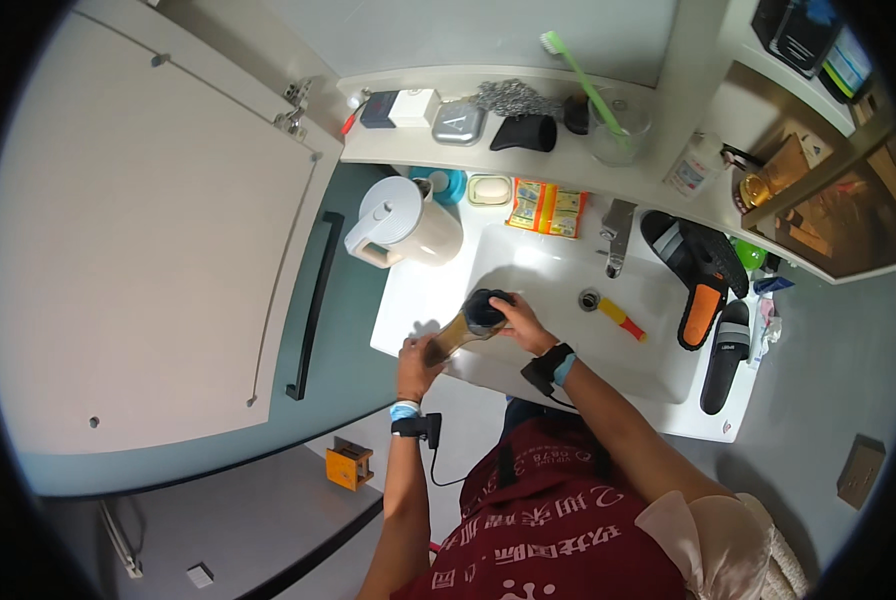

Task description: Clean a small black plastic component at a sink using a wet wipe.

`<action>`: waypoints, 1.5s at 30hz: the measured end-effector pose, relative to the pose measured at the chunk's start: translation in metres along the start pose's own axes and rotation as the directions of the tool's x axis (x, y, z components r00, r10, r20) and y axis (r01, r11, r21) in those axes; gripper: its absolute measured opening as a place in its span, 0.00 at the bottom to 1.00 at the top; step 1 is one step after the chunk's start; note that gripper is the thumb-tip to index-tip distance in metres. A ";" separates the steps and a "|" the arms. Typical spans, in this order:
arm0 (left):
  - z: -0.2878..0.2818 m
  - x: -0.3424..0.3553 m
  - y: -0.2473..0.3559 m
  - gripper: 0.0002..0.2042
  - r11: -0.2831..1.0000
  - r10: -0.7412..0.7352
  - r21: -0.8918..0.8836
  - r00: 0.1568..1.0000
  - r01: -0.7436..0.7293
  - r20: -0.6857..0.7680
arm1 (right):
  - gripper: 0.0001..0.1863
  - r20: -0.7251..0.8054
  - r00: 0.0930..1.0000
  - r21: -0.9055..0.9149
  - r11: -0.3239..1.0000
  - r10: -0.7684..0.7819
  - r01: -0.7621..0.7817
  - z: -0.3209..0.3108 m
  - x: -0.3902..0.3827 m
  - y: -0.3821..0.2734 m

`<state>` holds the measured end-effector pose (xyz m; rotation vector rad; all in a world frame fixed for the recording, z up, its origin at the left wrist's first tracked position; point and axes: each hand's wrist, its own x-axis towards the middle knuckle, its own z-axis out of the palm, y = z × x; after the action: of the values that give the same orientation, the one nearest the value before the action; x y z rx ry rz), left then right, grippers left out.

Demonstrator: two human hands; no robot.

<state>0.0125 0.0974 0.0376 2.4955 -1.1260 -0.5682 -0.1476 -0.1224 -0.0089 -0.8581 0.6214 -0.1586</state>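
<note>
While an amber bottle [460, 335] is held tilted over the white sink's [568, 280] near-left rim, its base is gripped by the left hand [417, 364] and its dark cap [487, 306] is clasped by the right hand [521, 322].

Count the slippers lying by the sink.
2. One black-and-orange slipper lies on the counter right of the tap; a black slipper lies just below it, at the basin's right edge. None other shows, though the shelf above could hide more.
</note>
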 end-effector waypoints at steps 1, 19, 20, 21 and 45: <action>0.005 0.003 0.025 0.35 1.000 0.016 0.019 1.000 -0.015 -0.026 | 0.25 -0.001 0.997 0.081 0.994 -0.074 0.073 -0.016 -0.009 -0.004; 0.058 0.142 0.268 0.25 0.627 0.263 -0.779 0.936 0.017 0.232 | 0.21 -0.338 0.934 0.371 0.896 -0.116 0.245 -0.164 -0.068 -0.029; 0.053 0.146 0.279 0.25 0.572 0.285 -0.818 0.917 0.070 0.278 | 0.21 -0.357 0.927 0.352 0.903 -0.114 0.246 -0.163 -0.069 -0.030; 0.052 0.151 0.289 0.25 0.511 0.314 -0.850 0.892 0.128 0.324 | 0.21 -0.362 0.925 0.352 0.902 -0.116 0.251 -0.164 -0.071 -0.032; 0.056 0.162 0.323 0.09 0.310 0.312 -0.946 0.931 0.092 0.192 | 0.19 -0.404 0.885 0.135 0.941 -0.233 0.310 -0.179 -0.058 -0.037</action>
<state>-0.1196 -0.2369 0.1034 1.2380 -0.6688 -1.2309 -0.2928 -0.2431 -0.0426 -0.7223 0.8327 -0.6487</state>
